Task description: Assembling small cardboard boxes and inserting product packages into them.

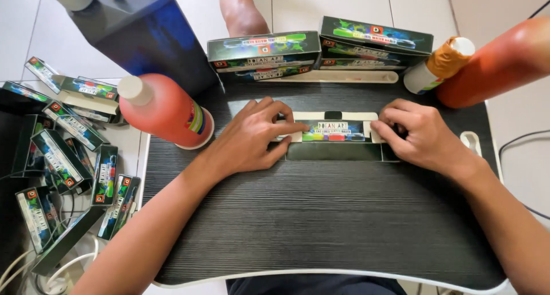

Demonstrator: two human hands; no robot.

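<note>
I see my left hand (252, 135) and right hand (417, 135) both pressed, fingers closed, on the flat unfolded carton (335, 137); its inside holds nothing; red bottle (166, 112) stands left of my grip.

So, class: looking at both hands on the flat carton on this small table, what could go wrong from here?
1. The left hand and right hand press the carton only at its ends, so the middle might buckle or fold off its crease.
2. The red bottle lies tilted at the table's edge, close to the left arm; a nudge could send it rolling off.
3. The stacked boxes behind could be pushed off.
</note>
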